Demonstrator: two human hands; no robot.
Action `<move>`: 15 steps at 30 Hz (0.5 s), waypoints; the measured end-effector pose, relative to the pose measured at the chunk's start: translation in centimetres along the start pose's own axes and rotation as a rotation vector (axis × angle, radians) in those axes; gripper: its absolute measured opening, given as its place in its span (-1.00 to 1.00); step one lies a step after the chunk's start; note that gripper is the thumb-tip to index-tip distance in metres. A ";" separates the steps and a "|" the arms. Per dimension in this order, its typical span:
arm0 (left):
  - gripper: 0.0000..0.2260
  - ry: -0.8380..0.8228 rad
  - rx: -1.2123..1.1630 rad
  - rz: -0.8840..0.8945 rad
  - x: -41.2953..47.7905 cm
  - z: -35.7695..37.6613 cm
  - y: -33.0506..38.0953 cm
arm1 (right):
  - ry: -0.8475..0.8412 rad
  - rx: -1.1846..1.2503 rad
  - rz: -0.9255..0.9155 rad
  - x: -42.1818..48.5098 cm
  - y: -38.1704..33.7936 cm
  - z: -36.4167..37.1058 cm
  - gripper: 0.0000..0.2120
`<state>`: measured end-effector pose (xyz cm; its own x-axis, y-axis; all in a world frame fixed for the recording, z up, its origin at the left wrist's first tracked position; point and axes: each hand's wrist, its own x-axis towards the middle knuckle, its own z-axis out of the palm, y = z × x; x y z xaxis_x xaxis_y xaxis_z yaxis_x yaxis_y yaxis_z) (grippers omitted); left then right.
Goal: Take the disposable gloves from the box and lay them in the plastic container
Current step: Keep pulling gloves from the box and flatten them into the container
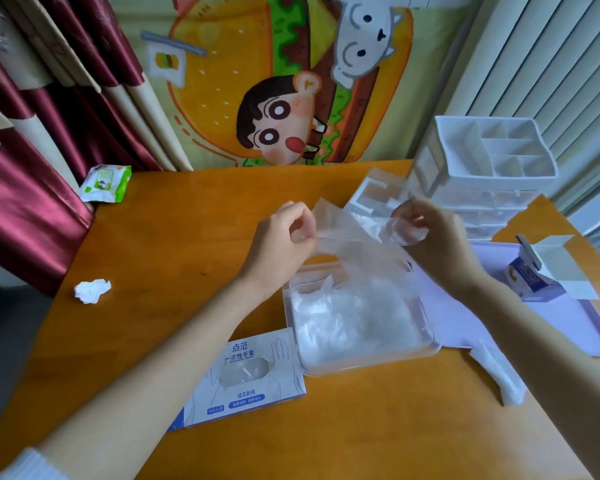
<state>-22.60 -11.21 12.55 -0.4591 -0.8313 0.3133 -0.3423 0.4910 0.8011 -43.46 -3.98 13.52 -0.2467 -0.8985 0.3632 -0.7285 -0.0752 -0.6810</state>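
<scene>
A thin clear disposable glove [352, 237] is stretched in the air between my hands, above the plastic container. My left hand [284, 237] pinches its left edge with curled fingers. My right hand [430, 233] pinches its right end. Below them the clear plastic container [430, 344] holds a heap of crumpled clear gloves [347, 317]. The white and blue glove box [246, 379] lies flat on the table just left of the container, with glove plastic showing through its oval opening.
One loose glove [499, 372] lies on the orange table [174, 258] right of the container. A lilac tray [568, 327] carries an open small carton [537, 268]. A white drawer organiser [482, 168] and a clear lid [371, 195] stand behind. Crumpled tissue [92, 291] and a wipes pack [106, 183] lie left.
</scene>
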 end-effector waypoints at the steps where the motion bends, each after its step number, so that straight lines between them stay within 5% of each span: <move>1: -0.68 0.031 0.024 0.076 -0.1 0.1 0.0 | 0.049 -0.028 -0.063 -0.1 -0.1 -0.3 -0.81; 6: -0.64 -0.106 0.250 0.240 -2.2 1.3 -2.8 | -0.098 -0.206 -0.320 -2.2 2.4 -0.2 -0.76; 15: -0.76 -0.756 0.806 0.199 -4.4 6.2 -6.9 | -0.698 -0.390 -0.157 -6.5 10.3 5.8 -0.69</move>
<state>-23.34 -9.29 2.49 -0.8502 -0.4822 -0.2111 -0.5123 0.8502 0.1213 -45.63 -1.42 0.43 0.2380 -0.9623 -0.1313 -0.9233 -0.1822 -0.3382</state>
